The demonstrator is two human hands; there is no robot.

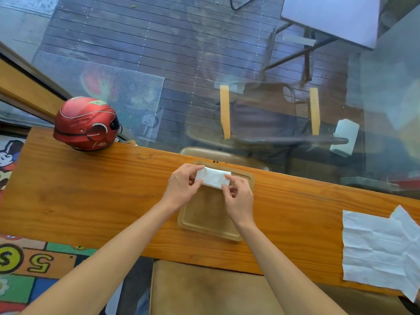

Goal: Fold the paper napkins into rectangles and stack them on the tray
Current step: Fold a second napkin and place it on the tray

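Cushioned seat nearest; folded napkin is pinched at both ends by left hand and right hand over tray, likely kept taut for stacking.

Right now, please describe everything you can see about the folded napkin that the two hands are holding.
The folded napkin is white, thin paper, folded into a small, long rectangle with a fold line across its top face. It lies nearly flat, slightly slanted, over the far end of the tan tray on the wooden table; whether it rests on the tray cannot be told. The left hand pinches its left end, and the right hand pinches its right near corner. Nothing else touches it.
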